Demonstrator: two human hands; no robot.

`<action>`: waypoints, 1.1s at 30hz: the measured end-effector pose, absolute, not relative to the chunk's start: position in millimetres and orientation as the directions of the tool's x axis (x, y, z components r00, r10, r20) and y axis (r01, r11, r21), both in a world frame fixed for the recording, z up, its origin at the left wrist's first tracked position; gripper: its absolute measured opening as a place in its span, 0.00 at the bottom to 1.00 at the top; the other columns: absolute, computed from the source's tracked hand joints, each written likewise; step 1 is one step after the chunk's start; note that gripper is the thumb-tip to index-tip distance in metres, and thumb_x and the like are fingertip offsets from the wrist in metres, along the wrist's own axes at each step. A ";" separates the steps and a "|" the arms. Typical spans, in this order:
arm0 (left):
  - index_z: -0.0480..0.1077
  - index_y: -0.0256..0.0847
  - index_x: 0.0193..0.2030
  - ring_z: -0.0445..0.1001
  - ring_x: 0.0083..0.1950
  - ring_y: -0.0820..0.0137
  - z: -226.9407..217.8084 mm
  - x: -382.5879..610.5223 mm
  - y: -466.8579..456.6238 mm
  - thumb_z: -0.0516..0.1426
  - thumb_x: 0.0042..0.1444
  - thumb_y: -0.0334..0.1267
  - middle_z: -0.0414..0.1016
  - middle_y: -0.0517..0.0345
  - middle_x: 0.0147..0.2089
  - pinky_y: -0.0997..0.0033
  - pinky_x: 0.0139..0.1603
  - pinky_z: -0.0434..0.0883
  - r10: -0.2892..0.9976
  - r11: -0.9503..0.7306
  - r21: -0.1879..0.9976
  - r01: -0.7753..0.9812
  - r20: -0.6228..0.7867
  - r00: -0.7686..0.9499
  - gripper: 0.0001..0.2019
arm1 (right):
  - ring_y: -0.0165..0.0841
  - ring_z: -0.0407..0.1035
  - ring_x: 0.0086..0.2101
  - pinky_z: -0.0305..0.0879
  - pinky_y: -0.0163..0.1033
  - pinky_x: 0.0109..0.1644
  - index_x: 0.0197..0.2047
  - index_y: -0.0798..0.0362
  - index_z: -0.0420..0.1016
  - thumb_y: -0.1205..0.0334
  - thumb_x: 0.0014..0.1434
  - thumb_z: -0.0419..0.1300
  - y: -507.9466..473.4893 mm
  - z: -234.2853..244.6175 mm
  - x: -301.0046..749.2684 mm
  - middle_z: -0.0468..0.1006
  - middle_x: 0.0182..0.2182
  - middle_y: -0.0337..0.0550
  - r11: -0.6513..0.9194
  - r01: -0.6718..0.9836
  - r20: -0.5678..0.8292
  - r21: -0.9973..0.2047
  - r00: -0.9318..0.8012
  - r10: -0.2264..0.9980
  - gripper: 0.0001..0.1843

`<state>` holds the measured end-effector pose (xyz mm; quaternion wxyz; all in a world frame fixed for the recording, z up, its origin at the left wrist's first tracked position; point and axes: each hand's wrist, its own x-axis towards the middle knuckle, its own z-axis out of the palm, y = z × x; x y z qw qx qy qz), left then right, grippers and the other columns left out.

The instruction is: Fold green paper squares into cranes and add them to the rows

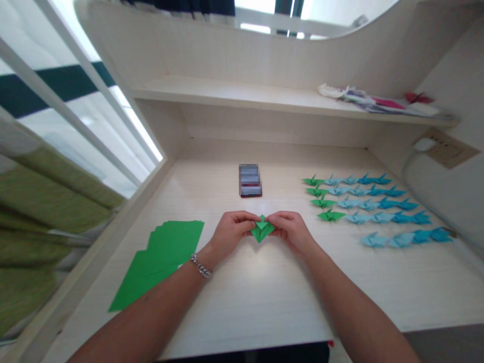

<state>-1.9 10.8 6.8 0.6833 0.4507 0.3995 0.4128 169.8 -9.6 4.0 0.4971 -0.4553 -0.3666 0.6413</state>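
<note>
A small piece of folded green origami paper [262, 232] is held between both hands above the middle of the desk, its lower tip pointing toward me. My left hand [235, 230] pinches its left corner, thumb on top. On the other side, my right hand [289, 228] grips the right corner between thumb and fingers. Left of my left hand lie overlapping sheets of green paper [166, 257], partly covered by my forearm. To the right stand rows of folded paper cranes, with green cranes [331, 216] at the near end, then light blue cranes [373, 239] and darker blue ones [421, 236].
A phone [250, 180] with a blurred screen lies beyond my hands. Papers and bags [378, 102] rest on the shelf [242, 97]. At the right wall a cable runs from a socket plate [448, 147]. White bars and a green curtain [56, 222] border the left.
</note>
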 end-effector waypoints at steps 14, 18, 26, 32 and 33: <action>0.69 0.35 0.46 0.75 0.31 0.70 2.9 0.2 11.6 0.66 0.41 0.35 0.77 0.54 0.31 0.68 0.36 0.72 0.933 0.226 0.967 -0.122 -0.179 0.311 0.23 | 0.29 0.69 0.23 0.67 0.36 0.29 0.27 0.55 0.75 0.61 0.38 0.69 -8.0 -1.5 164.7 0.76 0.22 0.39 -0.085 -0.114 -0.088 -0.990 0.026 0.996 0.11; 0.70 0.33 0.40 0.75 0.30 0.71 1.6 1.7 9.4 0.66 0.43 0.38 0.77 0.52 0.32 0.68 0.34 0.73 0.890 0.285 0.957 -0.061 -0.240 0.388 0.18 | 0.29 0.68 0.23 0.67 0.35 0.30 0.27 0.55 0.72 0.61 0.40 0.68 -8.1 -0.5 164.0 0.75 0.22 0.38 -0.021 -0.085 -0.030 -0.996 0.099 0.995 0.11; 0.71 0.33 0.32 0.73 0.25 0.72 2.0 3.1 8.1 0.63 0.45 0.36 0.75 0.56 0.24 0.73 0.28 0.69 0.884 0.163 0.977 0.140 -0.208 0.419 0.09 | 0.30 0.69 0.25 0.66 0.36 0.31 0.35 0.55 0.72 0.57 0.39 0.69 -7.2 -3.2 162.5 0.76 0.25 0.39 -0.092 -0.138 -0.092 -0.986 -0.008 0.996 0.20; 0.70 0.35 0.26 0.71 0.23 0.73 -4.6 4.2 6.0 0.58 0.49 0.41 0.74 0.56 0.22 0.74 0.26 0.67 0.880 0.061 0.967 0.247 -0.169 0.443 0.10 | 0.28 0.65 0.23 0.61 0.35 0.29 0.27 0.56 0.74 0.55 0.43 0.67 -5.2 -8.7 164.3 0.75 0.22 0.39 -0.048 0.014 -0.048 -0.999 0.000 0.999 0.13; 0.70 0.35 0.25 0.70 0.23 0.73 -5.2 3.8 5.8 0.57 0.51 0.42 0.73 0.56 0.22 0.74 0.26 0.66 0.876 0.043 0.966 0.254 -0.159 0.455 0.11 | 0.28 0.65 0.23 0.61 0.35 0.29 0.26 0.56 0.74 0.54 0.43 0.67 -5.3 -8.5 164.2 0.74 0.21 0.39 -0.046 0.007 -0.046 -0.999 0.005 0.999 0.13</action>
